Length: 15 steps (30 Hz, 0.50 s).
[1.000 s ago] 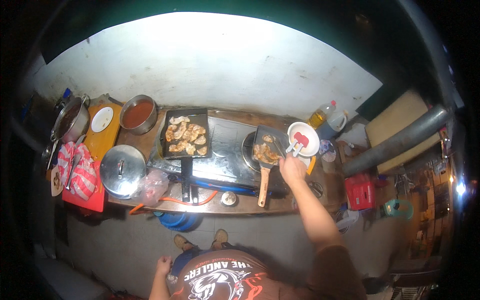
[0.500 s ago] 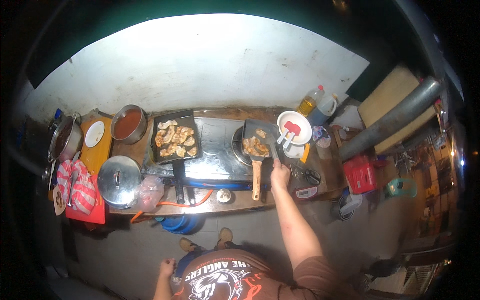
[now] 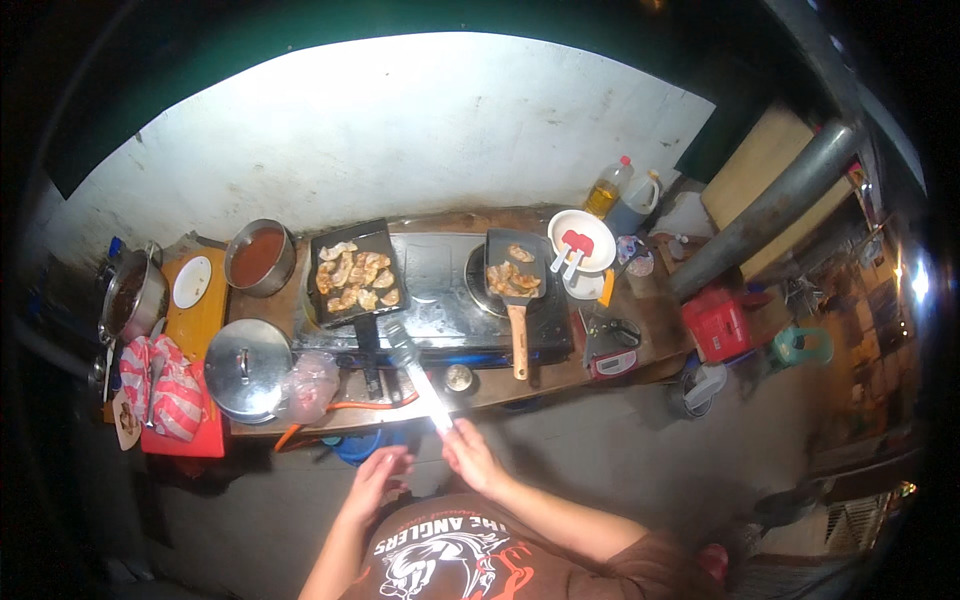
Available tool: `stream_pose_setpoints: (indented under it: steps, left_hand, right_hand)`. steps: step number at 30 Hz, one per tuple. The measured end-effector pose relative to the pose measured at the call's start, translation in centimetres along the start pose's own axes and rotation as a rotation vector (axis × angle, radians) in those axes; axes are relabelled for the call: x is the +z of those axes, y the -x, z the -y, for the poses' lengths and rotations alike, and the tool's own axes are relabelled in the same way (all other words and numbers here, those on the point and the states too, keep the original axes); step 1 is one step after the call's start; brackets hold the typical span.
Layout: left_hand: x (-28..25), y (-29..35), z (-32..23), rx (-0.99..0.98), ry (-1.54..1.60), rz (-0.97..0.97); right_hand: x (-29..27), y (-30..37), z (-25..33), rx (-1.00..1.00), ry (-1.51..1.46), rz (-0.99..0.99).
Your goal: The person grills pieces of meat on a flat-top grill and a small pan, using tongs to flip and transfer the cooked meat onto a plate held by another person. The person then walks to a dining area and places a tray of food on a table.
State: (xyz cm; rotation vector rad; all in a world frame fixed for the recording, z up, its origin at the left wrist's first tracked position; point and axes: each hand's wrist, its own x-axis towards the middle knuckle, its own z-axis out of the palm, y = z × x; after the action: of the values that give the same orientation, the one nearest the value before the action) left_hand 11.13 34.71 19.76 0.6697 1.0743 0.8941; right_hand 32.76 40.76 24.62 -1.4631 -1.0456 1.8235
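My right hand (image 3: 474, 458) is closed round the end of long metal tongs (image 3: 425, 385), held in front of the stove with their grey tips near the left pan's handle. My left hand (image 3: 380, 474) is beside it at waist height, fingers loosely bent and apart, nothing seen in it. On the stove's left side sits a square black pan (image 3: 383, 238) with several browned meat pieces (image 3: 350, 275). A smaller square pan (image 3: 498, 243) with a wooden handle (image 3: 519, 345) rests over the right burner. Fewer browned pieces (image 3: 512, 281) lie in that one.
Left of the stove (image 3: 435, 265) stand a pot of reddish sauce (image 3: 288, 268), a lidded pot (image 3: 226, 352) and a plastic bag (image 3: 311, 385). To the right are a white bowl (image 3: 598, 258) with red spatulas (image 3: 577, 242), an oil bottle (image 3: 604, 195) and a small scale (image 3: 613, 364).
My right hand has drawn the tongs back from the right pan, leftward and toward my body. My left hand has risen and come in beside it. The pieces in the right pan lie differently.
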Motion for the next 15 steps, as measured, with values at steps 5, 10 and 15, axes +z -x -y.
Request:
stream_pose_setpoints:
  steps: [5, 10, 15]
  left_hand:
    - [4.4, -1.1, -3.5, -0.068, 0.237, 0.04]
    - [3.7, -1.8, -1.1, -0.069, 0.227, -0.122]
    - [2.2, -0.3, -0.7, -0.14, 0.086, -0.198]
  right_hand:
    - [4.4, 1.9, -0.1, -0.226, 0.229, 0.108]
    - [-3.5, 2.5, -0.8, -0.181, 0.6, 0.354]
    - [-26.3, -2.0, -3.1, -0.056, 0.461, -0.541]
